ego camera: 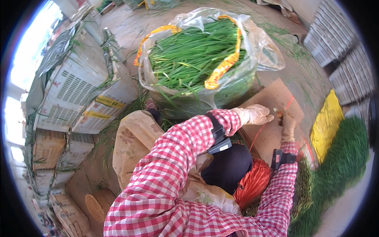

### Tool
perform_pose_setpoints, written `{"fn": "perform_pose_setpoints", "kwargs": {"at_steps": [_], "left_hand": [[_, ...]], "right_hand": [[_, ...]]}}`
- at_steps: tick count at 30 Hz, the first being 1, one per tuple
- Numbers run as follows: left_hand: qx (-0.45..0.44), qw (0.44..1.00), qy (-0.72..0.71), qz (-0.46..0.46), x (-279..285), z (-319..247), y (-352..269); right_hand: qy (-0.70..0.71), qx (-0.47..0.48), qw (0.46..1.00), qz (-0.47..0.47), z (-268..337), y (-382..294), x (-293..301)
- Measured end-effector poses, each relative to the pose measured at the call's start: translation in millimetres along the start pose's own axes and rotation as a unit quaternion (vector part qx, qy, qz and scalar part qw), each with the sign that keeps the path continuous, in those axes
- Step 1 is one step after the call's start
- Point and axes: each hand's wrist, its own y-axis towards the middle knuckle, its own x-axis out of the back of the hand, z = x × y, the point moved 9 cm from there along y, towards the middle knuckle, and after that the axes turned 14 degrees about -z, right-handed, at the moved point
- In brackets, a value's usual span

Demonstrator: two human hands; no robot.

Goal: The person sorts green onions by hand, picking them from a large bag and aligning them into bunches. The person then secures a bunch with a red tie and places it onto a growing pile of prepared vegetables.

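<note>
My left hand [255, 115], in a pale glove, reaches over a brown board [274, 91], its fingers pointing right. Whether it holds anything is hidden beneath it. Close by on the right, my gloved right hand [287, 126] has its fingers curled on a small pale and orange piece [278, 113], too small to name. A strand of red twine [257, 138] runs across the board, passing close to both hands. Below the board, beside my knee, lies a shiny bundle of red twine [254, 182].
Ahead stands a clear plastic bag [207, 97] filled with long green leaves [189, 56]. White slatted crates [71, 86] are stacked left, more crates [331, 32] right. Cut greens [340, 160] lie beside a yellow sheet [327, 124]. A woven stool [99, 204] sits lower left.
</note>
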Motion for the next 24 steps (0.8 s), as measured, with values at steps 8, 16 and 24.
{"fn": "perform_pose_setpoints", "kwargs": {"at_steps": [8,16,24], "left_hand": [[0.039,0.99,-0.128,-0.055,95.5,18.5,-89.0],[0.192,0.966,-0.156,-0.078,199.4,75.2,-213.8],[0.28,0.9,-0.262,-0.205,275.3,116.6,-266.2]], "right_hand": [[-0.571,0.299,0.738,-0.201,-26.2,163.0,84.5],[-0.477,0.336,0.812,-0.039,148.7,26.9,-68.8],[-0.316,0.638,0.662,0.235,230.4,-131.7,-281.9]]}}
